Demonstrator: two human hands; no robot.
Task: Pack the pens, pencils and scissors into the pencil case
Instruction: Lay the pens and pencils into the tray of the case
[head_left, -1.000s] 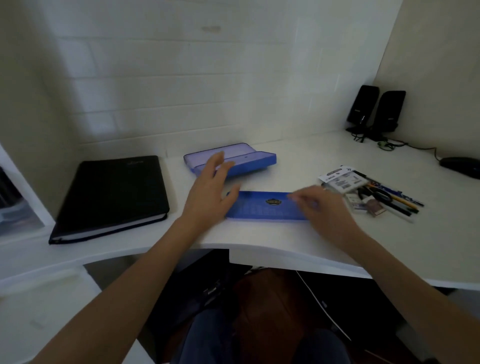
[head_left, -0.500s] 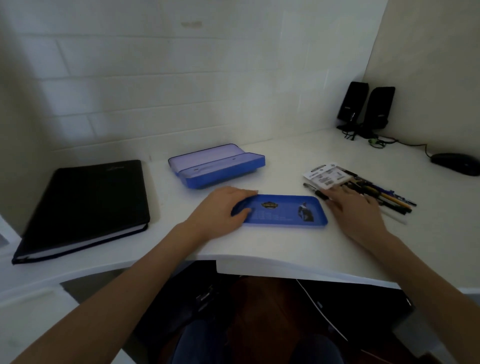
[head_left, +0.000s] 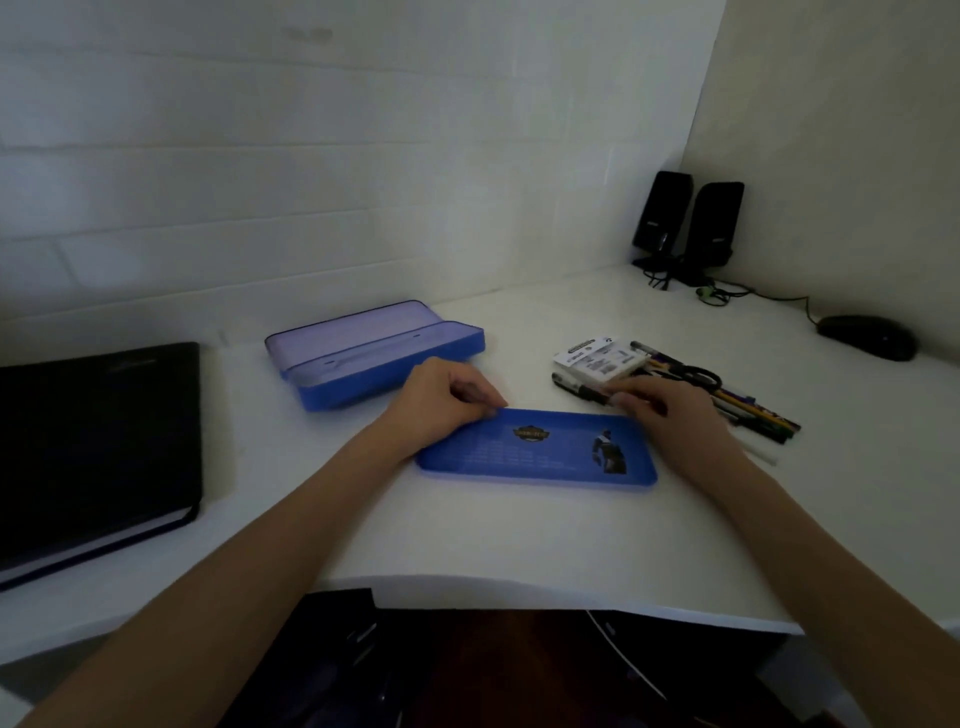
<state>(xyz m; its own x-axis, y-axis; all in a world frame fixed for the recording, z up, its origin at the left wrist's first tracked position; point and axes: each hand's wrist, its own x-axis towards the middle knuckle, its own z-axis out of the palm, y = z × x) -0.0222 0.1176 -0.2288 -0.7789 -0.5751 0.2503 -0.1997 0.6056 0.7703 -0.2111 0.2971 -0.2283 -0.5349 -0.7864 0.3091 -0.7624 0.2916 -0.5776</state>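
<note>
The blue pencil case (head_left: 374, 353) lies open near the wall, with nothing inside it. In front of it sits a shallow blue tray (head_left: 535, 452) with printed pictures. My left hand (head_left: 441, 405) has its fingers curled on the tray's far left corner, at the rim. To the right is a pile of pens and pencils (head_left: 737, 408), with black-handled scissors (head_left: 696, 376) on top and a white packet (head_left: 597, 358) at its left end. My right hand (head_left: 670, 415) reaches over the tray's right end, and its fingertips pinch a black pen (head_left: 579, 387) at the pile's near edge.
A black notebook (head_left: 93, 441) lies at the left. Two black speakers (head_left: 691, 223) with cables stand in the back corner, and a black mouse (head_left: 867, 338) rests at the far right. The desk's front edge (head_left: 493, 597) curves just below the tray.
My right hand moved from beside the tray's right end up to the black pen. My left hand's fingers curled onto the tray's far left corner. The camera came closer.
</note>
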